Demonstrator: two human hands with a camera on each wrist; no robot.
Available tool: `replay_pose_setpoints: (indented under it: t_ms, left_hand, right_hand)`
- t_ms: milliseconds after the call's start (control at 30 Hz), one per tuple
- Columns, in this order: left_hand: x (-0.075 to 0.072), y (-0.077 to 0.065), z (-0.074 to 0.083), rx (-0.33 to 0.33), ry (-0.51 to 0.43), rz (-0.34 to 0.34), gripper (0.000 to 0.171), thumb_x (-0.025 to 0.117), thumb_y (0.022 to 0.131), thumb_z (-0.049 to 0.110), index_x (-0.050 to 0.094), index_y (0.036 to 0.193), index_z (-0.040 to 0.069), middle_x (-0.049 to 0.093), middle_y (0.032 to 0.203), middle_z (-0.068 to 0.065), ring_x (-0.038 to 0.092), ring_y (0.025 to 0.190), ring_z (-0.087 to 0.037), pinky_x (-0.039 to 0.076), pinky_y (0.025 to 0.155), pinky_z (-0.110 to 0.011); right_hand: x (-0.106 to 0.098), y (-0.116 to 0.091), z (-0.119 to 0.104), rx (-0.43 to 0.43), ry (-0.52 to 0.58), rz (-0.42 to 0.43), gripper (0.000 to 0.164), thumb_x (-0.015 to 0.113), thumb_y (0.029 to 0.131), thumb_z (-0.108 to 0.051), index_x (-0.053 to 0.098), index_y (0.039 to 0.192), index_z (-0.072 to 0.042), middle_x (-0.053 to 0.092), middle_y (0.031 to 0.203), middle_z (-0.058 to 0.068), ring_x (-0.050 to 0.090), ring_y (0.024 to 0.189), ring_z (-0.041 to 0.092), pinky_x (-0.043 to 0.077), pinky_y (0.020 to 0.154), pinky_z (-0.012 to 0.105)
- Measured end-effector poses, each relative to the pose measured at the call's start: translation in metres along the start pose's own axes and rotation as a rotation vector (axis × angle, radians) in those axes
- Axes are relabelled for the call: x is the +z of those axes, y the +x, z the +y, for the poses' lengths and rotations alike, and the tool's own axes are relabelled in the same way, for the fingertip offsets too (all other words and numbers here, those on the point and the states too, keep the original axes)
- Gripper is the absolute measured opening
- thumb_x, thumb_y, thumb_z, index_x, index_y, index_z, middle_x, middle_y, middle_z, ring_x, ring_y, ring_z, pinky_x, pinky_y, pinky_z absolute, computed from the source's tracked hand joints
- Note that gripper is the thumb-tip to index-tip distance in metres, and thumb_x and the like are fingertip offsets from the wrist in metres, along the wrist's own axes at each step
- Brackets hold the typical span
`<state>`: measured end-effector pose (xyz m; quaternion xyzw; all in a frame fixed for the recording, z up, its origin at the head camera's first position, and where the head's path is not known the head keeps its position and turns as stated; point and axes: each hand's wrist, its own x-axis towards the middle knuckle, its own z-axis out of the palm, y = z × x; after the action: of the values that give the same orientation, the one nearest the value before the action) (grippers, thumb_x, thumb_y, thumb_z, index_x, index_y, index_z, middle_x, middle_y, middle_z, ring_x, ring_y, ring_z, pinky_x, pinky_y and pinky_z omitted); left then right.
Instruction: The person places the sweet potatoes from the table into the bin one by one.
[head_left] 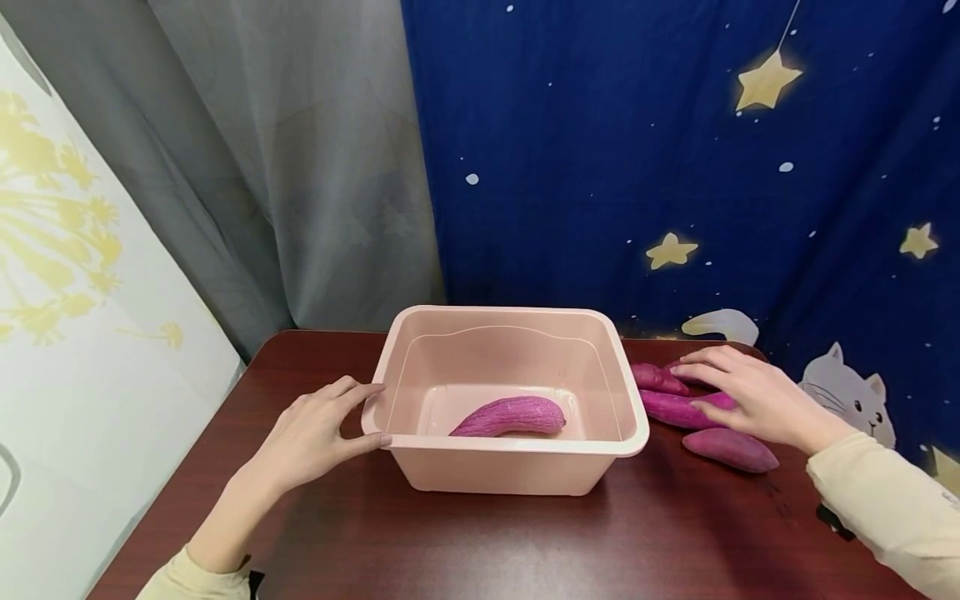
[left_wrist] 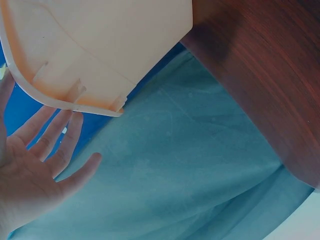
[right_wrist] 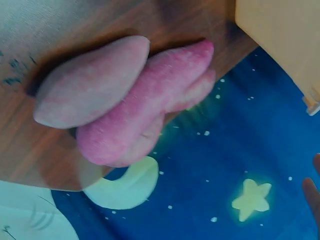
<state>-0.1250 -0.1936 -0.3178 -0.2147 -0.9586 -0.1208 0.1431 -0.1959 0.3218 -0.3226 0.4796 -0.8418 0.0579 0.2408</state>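
Note:
A pink plastic basin point(head_left: 510, 468) stands on the table with one curved purple sweet potato point(head_left: 517, 415) inside. My left hand point(head_left: 311, 433) touches the basin's left rim, its fingers spread; in the left wrist view the fingertips of that hand point(left_wrist: 40, 165) meet the rim's underside. Over the sweet potatoes to the right of the basin hovers my right hand point(head_left: 757, 396), holding nothing. Several lie there together: a duller one point(head_left: 731, 450) at the front, a bright long one point(head_left: 667, 408) behind it, a reddish one point(head_left: 656, 379) farther back. The right wrist view shows that hand's fingertips apart from them.
The dark red-brown table point(head_left: 480, 542) ends at a back edge just behind the basin. Beyond hang a grey curtain point(head_left: 337, 167) and a blue curtain point(head_left: 562, 167) with stars. A white panel with yellow flowers point(head_left: 75, 333) stands along the left.

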Motion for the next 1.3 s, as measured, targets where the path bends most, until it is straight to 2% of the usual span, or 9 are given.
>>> replay_pose_setpoints:
  t_ms: [133,200,267,433,467,633,900,1167,1300]
  left_hand:
    - [0.000,0.000,0.000,-0.004,-0.001,0.000,0.059,0.063,0.071,0.054,0.058,0.114,0.015,0.052,0.091,0.007,0.053,0.077,-0.010,0.039,0.068,-0.040]
    - [0.000,0.000,-0.001,-0.006,-0.001,-0.001,0.058,0.063,0.071,0.054,0.058,0.115,0.015,0.052,0.091,0.006,0.053,0.078,-0.010,0.039,0.068,-0.040]
    - [0.000,0.000,-0.001,-0.005,0.000,-0.001,0.058,0.064,0.071,0.054,0.058,0.115,0.015,0.052,0.091,0.007,0.053,0.078,-0.011,0.039,0.068,-0.040]
    - [0.000,0.000,-0.001,-0.002,0.001,0.002,0.058,0.064,0.071,0.052,0.058,0.115,0.015,0.051,0.090,0.008,0.052,0.075,-0.010,0.039,0.066,-0.039]
    - [0.000,0.000,-0.001,-0.002,0.002,0.002,0.057,0.065,0.071,0.052,0.058,0.115,0.015,0.051,0.090,0.008,0.052,0.075,-0.009,0.039,0.065,-0.038]
    - [0.000,0.001,0.000,0.002,0.002,0.005,0.057,0.065,0.071,0.051,0.058,0.114,0.014,0.051,0.087,0.008,0.050,0.072,-0.008,0.039,0.065,-0.038]
    - [0.000,0.000,0.000,0.002,-0.001,0.010,0.057,0.065,0.071,0.051,0.058,0.114,0.014,0.051,0.089,0.007,0.053,0.076,-0.011,0.039,0.066,-0.040]
    - [0.001,0.000,0.000,0.012,0.001,0.013,0.057,0.065,0.071,0.050,0.058,0.114,0.014,0.052,0.091,0.006,0.053,0.077,-0.012,0.040,0.066,-0.039]
    - [0.001,-0.001,0.000,0.012,0.002,0.012,0.057,0.065,0.071,0.051,0.058,0.114,0.014,0.052,0.092,0.005,0.053,0.078,-0.012,0.040,0.066,-0.039]
  right_hand:
    - [0.009,-0.009,-0.002,0.038,-0.028,-0.021,0.048,0.033,0.089,-0.049,0.060,0.107,-0.013,0.054,0.107,0.002,0.048,0.098,0.017,0.031,0.083,0.026]
    - [0.013,-0.014,-0.002,0.050,-0.038,-0.036,0.041,0.045,0.086,-0.046,0.060,0.106,-0.014,0.054,0.107,0.001,0.048,0.099,0.017,0.033,0.081,0.030]
    - [0.017,-0.018,-0.002,0.063,-0.040,-0.050,0.039,0.052,0.083,-0.044,0.061,0.106,-0.014,0.054,0.107,0.001,0.048,0.099,0.017,0.037,0.078,0.034]
    - [0.026,-0.027,-0.003,0.132,-0.025,-0.107,0.039,0.060,0.079,-0.041,0.061,0.106,-0.013,0.054,0.107,0.002,0.047,0.098,0.019,0.041,0.074,0.040]
    - [0.028,-0.029,-0.004,0.150,-0.021,-0.120,0.039,0.065,0.075,-0.037,0.061,0.106,-0.013,0.054,0.107,0.002,0.047,0.098,0.019,0.042,0.074,0.041]
    - [0.037,-0.039,-0.005,0.227,-0.008,-0.183,0.046,0.072,0.069,-0.034,0.060,0.109,-0.016,0.053,0.108,0.001,0.046,0.100,0.019,0.041,0.076,0.043]
    - [0.055,-0.061,0.001,0.104,-0.039,-0.168,0.052,0.074,0.061,-0.022,0.059,0.110,-0.013,0.054,0.103,0.004,0.047,0.096,0.023,0.043,0.072,0.044]
    - [0.063,-0.082,0.001,0.168,-0.070,-0.270,0.054,0.076,0.060,-0.019,0.059,0.111,-0.015,0.052,0.100,0.001,0.048,0.091,0.022,0.045,0.067,0.044]
    - [0.066,-0.091,0.003,0.166,-0.078,-0.271,0.053,0.077,0.059,-0.018,0.060,0.109,-0.014,0.052,0.099,0.003,0.047,0.090,0.022,0.045,0.067,0.043]
